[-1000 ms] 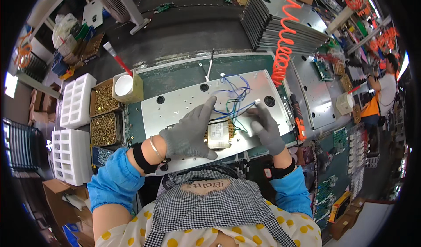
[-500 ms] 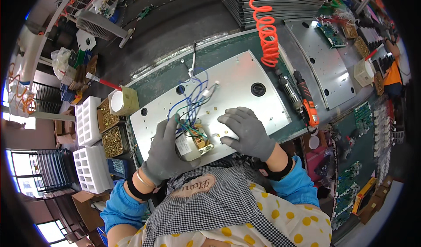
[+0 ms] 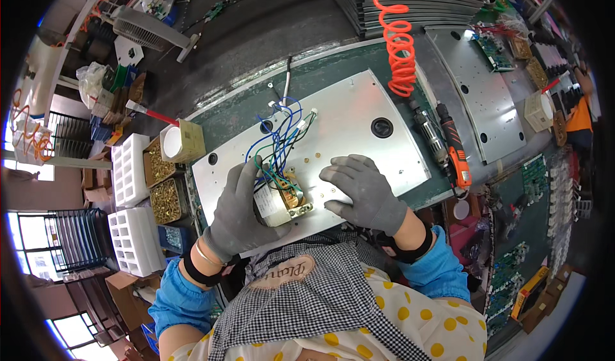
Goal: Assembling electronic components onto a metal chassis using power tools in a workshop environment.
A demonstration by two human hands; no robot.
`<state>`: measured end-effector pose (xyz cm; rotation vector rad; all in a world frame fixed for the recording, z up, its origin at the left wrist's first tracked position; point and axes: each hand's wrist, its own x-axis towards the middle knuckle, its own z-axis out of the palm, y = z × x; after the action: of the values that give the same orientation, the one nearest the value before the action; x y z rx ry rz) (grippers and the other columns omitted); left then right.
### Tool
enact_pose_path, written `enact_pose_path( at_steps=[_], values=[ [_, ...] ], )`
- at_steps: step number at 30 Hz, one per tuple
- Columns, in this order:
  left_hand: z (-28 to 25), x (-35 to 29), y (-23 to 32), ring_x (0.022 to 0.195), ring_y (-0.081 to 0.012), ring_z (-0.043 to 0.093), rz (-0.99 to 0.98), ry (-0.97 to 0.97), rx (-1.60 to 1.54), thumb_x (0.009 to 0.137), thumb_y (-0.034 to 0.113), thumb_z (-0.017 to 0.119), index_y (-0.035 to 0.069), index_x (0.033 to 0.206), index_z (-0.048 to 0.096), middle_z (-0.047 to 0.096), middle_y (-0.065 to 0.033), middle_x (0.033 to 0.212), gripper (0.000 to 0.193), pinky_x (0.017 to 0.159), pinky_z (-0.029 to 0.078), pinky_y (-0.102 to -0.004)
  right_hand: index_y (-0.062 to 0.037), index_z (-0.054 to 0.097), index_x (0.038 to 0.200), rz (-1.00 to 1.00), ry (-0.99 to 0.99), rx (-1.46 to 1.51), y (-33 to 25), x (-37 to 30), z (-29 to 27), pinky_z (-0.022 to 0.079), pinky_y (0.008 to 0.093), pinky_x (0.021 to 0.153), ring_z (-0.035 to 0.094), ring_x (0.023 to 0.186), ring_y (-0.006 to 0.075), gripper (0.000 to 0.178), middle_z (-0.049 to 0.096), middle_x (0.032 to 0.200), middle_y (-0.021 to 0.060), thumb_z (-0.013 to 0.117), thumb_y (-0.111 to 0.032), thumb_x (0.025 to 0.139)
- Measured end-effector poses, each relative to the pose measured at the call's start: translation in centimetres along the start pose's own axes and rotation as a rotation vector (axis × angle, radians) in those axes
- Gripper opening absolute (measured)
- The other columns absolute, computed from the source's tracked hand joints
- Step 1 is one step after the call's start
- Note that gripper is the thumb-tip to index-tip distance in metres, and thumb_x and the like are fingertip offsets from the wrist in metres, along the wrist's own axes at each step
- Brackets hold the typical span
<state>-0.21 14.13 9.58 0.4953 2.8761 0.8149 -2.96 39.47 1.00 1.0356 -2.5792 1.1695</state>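
A large silver metal plate (image 3: 346, 105) lies on the green bench before me. Near its front edge sits a transformer (image 3: 272, 207) with a white label, a copper-coloured winding and a metal mounting tab. Blue, green, black and white wires (image 3: 278, 140) rise from it and spread over the plate, ending in small connectors. My left hand (image 3: 240, 217), in a grey glove, wraps the transformer's left side, fingers behind and thumb in front. My right hand (image 3: 365, 194), gloved too, rests on the plate to the right with fingers apart, holding nothing, beside small brass fittings (image 3: 323, 195).
Right of the plate lie two power screwdrivers (image 3: 455, 153) below a coiled orange air hose (image 3: 400, 57). On the left stand trays of brass screws (image 3: 165, 201), a tub with a brush (image 3: 182, 142) and white foam trays (image 3: 131, 242). Another metal plate (image 3: 477, 98) lies farther right.
The transformer has shifted slightly away from me with my left hand on it, and its wires have swung a little. My right hand stays nearly in place. The whole view has shifted slightly.
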Motion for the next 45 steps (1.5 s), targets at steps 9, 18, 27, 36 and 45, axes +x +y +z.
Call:
enact_pose_path(
  at_steps=[9, 18, 27, 36, 45],
  values=[
    [-0.1, 0.0, -0.6, 0.108, -0.0365, 0.056, 0.029, -0.018, -0.014, 0.050, 0.020, 0.087, -0.003, 0.142, 0.026, 0.045, -0.0228, 0.123, 0.113, 0.093, 0.049, -0.0396, -0.0081, 0.061, 0.109, 0.001, 0.018, -0.008, -0.1, -0.1, 0.0, 0.039, 0.0421, 0.100, 0.058, 0.111, 0.0263, 0.043, 0.065, 0.107, 0.0077, 0.073, -0.027, 0.072],
    [-0.1, -0.2, -0.6, 0.106, -0.0377, 0.057, 0.049, -0.004, -0.036, 0.050, 0.021, 0.087, -0.003, 0.141, 0.028, 0.046, -0.0240, 0.121, 0.111, 0.091, 0.050, -0.0395, -0.0113, 0.064, 0.105, -0.047, -0.036, 0.001, -0.7, 0.6, 0.5, 0.039, 0.0411, 0.099, 0.058, 0.109, 0.0233, 0.039, 0.067, 0.102, 0.0054, 0.073, -0.029, 0.072],
    [0.2, -0.6, -0.8, 0.101, -0.0350, 0.060, 0.113, 0.083, -0.109, 0.052, 0.021, 0.087, -0.003, 0.134, 0.038, 0.050, -0.0209, 0.116, 0.098, 0.084, 0.053, -0.0388, -0.0149, 0.065, 0.106, -0.137, -0.151, -0.067, -1.1, 0.4, 1.3, 0.033, 0.0432, 0.104, 0.056, 0.113, 0.0209, 0.035, 0.068, 0.104, 0.0002, 0.071, -0.028, 0.074],
    [0.2, -1.2, -0.8, 0.103, -0.0381, 0.059, 0.091, 0.031, -0.014, 0.053, 0.026, 0.088, -0.002, 0.139, 0.030, 0.048, -0.0235, 0.119, 0.108, 0.085, 0.053, -0.0403, -0.0120, 0.064, 0.110, -0.128, -0.171, -0.111, -1.7, 0.2, 1.7, 0.031, 0.0431, 0.106, 0.055, 0.117, 0.0217, 0.039, 0.066, 0.111, 0.0022, 0.069, -0.029, 0.076],
    [-3.5, -4.0, -3.8, 0.137, -0.0449, 0.028, 0.037, -0.010, -0.086, 0.056, 0.029, 0.083, 0.004, 0.145, 0.024, 0.036, -0.0269, 0.140, 0.109, 0.113, 0.030, -0.0464, -0.0056, 0.062, 0.113, -0.101, -0.166, -0.174, -2.9, 1.2, 1.2, 0.032, 0.0407, 0.104, 0.056, 0.113, 0.0265, 0.050, 0.063, 0.111, 0.0126, 0.071, -0.033, 0.072]
  ],
)
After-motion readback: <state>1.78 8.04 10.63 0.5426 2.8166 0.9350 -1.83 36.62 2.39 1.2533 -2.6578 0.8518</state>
